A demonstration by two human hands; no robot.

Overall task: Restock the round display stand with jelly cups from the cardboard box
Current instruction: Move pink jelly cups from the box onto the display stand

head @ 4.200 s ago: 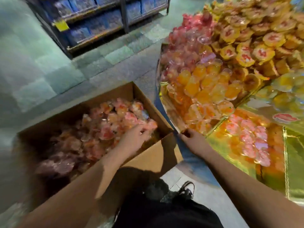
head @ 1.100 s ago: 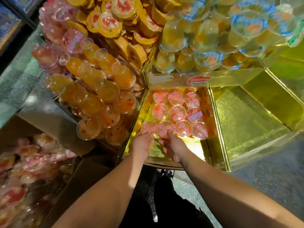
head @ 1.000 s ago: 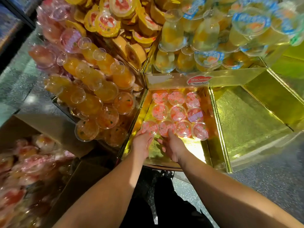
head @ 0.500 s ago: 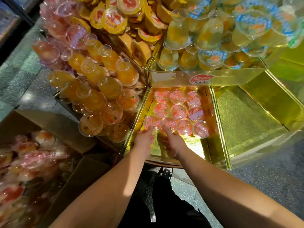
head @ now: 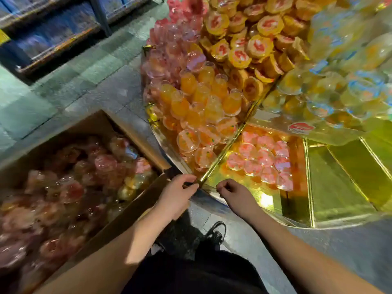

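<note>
Both hands had drawn back from the pink cups (head: 259,161) toward the stand's (head: 339,219) near rim, and our view had swung left, showing more of the box (head: 135,211). Our left hand (head: 176,195) hung with fingers loosely curled, holding nothing, at the gold divider's (head: 214,164) near end. Our right hand (head: 235,196) sat curled over the rim, also holding nothing we could see. Pink cups lay in rows in the compartment just beyond it. More cups (head: 70,187) filled the box on the left, blurred.
</note>
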